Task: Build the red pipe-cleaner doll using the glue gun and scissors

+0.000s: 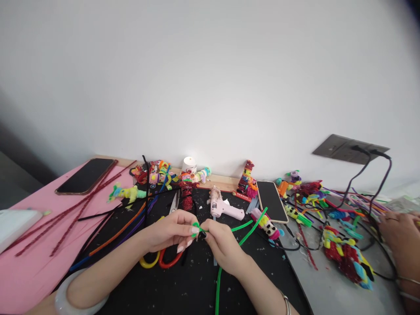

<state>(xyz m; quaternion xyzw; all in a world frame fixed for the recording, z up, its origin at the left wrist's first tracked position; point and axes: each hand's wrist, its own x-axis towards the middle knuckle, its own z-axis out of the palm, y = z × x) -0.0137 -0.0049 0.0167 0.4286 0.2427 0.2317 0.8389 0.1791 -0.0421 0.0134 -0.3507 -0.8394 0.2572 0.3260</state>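
Note:
Near the middle of the black mat (197, 293), my left hand (173, 229) pinches a curled green pipe cleaner (196, 227) between thumb and fingertips. My right hand (223, 245) grips the same piece from the other side, its fingers closed and meeting the left fingertips. A small black bit shows just below the pinch; what it is I cannot make out. Long green strands extend beyond my right hand, and whether they join the held piece is hidden. Scissors (170, 264) with red and yellow handles lie partly under my left hand. A pink glue gun (231, 211) rests just beyond both hands.
Pink paper (36, 271) on the left bears a phone (85, 176) and dark red pipe cleaners (74, 212). Another phone (271, 201) lies right of the glue gun. Several fuzzy figures line the wall. Cords run from a socket (349, 151). Another person's hand (398, 238) is at far right.

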